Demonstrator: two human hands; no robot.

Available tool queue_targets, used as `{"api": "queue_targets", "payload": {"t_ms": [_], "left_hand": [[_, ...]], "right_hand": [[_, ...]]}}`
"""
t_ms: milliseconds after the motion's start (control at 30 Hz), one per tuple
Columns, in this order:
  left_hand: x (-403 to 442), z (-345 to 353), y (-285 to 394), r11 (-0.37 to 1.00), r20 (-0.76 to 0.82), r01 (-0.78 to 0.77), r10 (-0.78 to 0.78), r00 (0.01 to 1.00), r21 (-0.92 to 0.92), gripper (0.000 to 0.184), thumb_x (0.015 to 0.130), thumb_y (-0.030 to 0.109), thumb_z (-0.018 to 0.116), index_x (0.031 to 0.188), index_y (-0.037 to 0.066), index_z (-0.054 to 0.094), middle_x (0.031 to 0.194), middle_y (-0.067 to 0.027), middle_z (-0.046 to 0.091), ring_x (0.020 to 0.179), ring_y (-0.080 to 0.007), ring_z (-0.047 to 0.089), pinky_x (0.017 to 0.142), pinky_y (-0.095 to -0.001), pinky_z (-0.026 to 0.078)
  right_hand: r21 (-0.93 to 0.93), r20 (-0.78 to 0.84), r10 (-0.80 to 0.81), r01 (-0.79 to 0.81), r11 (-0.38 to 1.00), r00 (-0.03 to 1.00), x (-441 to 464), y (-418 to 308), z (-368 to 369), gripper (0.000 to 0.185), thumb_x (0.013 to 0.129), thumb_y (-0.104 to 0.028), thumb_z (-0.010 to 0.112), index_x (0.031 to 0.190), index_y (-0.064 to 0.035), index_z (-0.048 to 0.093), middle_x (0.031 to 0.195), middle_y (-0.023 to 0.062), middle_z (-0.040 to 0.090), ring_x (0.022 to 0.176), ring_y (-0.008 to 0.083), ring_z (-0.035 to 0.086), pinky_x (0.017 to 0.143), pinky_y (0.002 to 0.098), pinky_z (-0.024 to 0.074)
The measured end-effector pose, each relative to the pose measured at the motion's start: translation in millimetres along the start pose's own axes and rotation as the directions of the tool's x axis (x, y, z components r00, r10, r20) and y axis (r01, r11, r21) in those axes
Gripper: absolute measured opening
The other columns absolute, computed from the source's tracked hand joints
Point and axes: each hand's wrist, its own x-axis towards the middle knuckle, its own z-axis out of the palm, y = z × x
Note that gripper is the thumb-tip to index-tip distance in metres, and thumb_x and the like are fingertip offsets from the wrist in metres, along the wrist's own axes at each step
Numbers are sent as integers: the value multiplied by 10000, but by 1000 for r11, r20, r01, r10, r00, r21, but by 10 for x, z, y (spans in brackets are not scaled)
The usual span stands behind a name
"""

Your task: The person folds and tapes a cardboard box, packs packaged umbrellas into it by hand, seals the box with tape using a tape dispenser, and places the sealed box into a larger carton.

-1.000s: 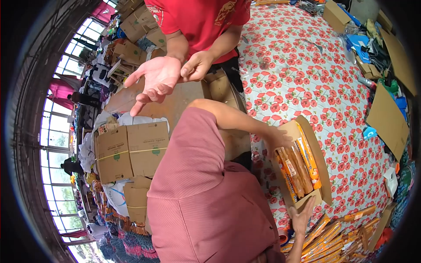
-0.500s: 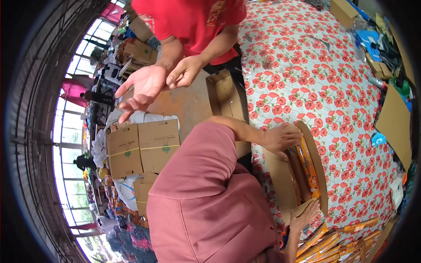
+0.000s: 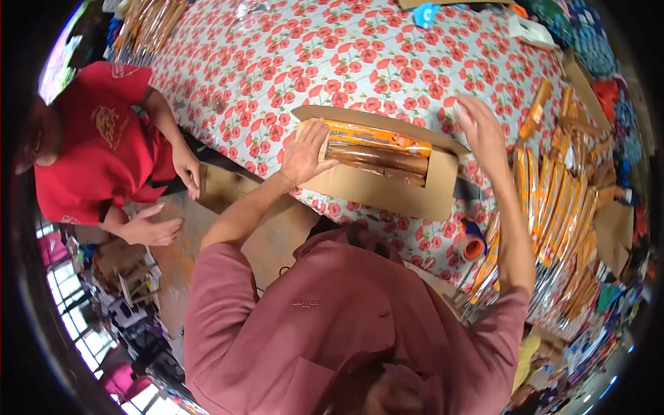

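An open cardboard box (image 3: 408,198) lies on the flower-patterned tablecloth, its long flaps spread out. Inside it are orange-labelled packets (image 3: 377,138) and brown wrapped packets (image 3: 377,158) lying lengthwise. My left hand (image 3: 304,153) rests flat on the left end of the box, with its fingers over the end flap and the packets' ends. Beyond the box's right end, my right hand (image 3: 479,128) is raised with its fingers stretched out and nothing in it.
A pile of orange packets (image 3: 553,207) covers the table's right side. A tape roll (image 3: 472,247) stands near the front edge. A person in a red shirt (image 3: 104,145) is at the left, hands apart from mine. More packets (image 3: 149,31) lie at the far left.
The camera view has turned, so the box now appears sideways. My right hand has come off the box's end and lifted away. The other person's hands have moved apart.
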Motion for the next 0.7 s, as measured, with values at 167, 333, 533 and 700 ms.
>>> {"api": "queue_targets", "payload": {"t_ms": [167,333,533,700], "left_hand": [[-36,60,11,999,-23,19,-18,1000,50,841,872,569,650,1504,80,389,1586,-138,358,1489,-320,289,1146,-559,281],[-155,16,67,985,171,125,-145,975,121,713,904,570,603,1443,117,493,1578,-131,373,1464,-313,324,1141,-623,235],[-691,7,334,969,2,-244,244,970,33,705,812,545,705,1428,256,519,1561,-171,364,1441,-345,348,1066,-743,235],[-530,118,421,873,87,-472,464,881,120,654,738,563,738,1340,355,589,1573,-131,359,1453,-319,330,1022,-756,287]], "right_hand": [[52,739,313,-514,856,596,-206,548,581,511,1032,-455,479,1253,-27,652,1224,198,641,1065,341,628,964,416,473],[-114,343,24,16,993,939,-1257,252,816,376,925,-325,643,1221,-93,667,1204,230,565,1137,380,548,1007,442,429],[-57,524,171,-166,984,834,-1119,73,1008,349,878,-329,710,1109,-76,640,1102,196,618,1022,382,614,853,459,506],[257,641,158,-404,878,751,-82,-234,1904,656,904,-465,649,1405,-80,473,1363,207,557,1263,362,549,1001,461,470]]}}
